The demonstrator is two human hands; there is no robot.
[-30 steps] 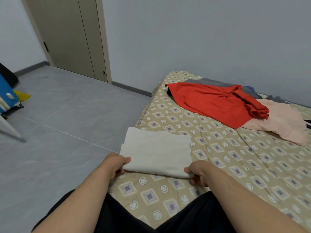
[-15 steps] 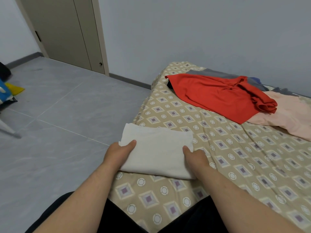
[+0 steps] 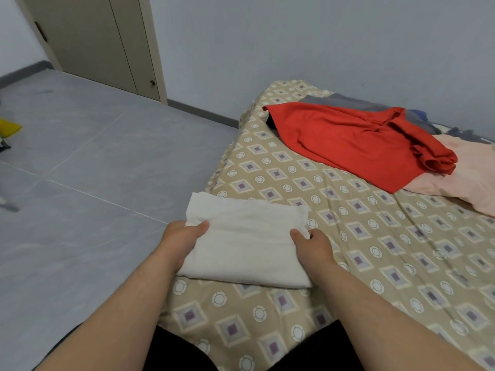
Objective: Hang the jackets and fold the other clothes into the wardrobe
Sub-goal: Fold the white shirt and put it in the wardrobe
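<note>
- Grey floor tiles and a pale wall framed the patterned bed. The folded white cloth lay on the bed's corner, close to the edge above the floor.
- Beyond the white cloth, toward the wall, I saw a red garment spread loose, with a grey piece behind it and a pink one at its far side. All three were well apart from the white cloth and not yet folded.
- Far off to the cloth's left stood beige door panels. I could not tell from my screen whether they belonged to the wardrobe.
- I judged the main risk was the fold coming undone on the lift. The cloth looked soft and layered, and with a hand only at each short side, its middle could sag and the layers slide apart.
- A second risk, as I read it, was the floor. The cloth sat so near the bed's edge that a loose layer could spill over it.
- My left hand gripped the cloth's left side, thumb on top and fingers out of sight beneath it.
- My right hand gripped the right side, thumb pressed on the top layer and fingers curled round the edge.
</note>
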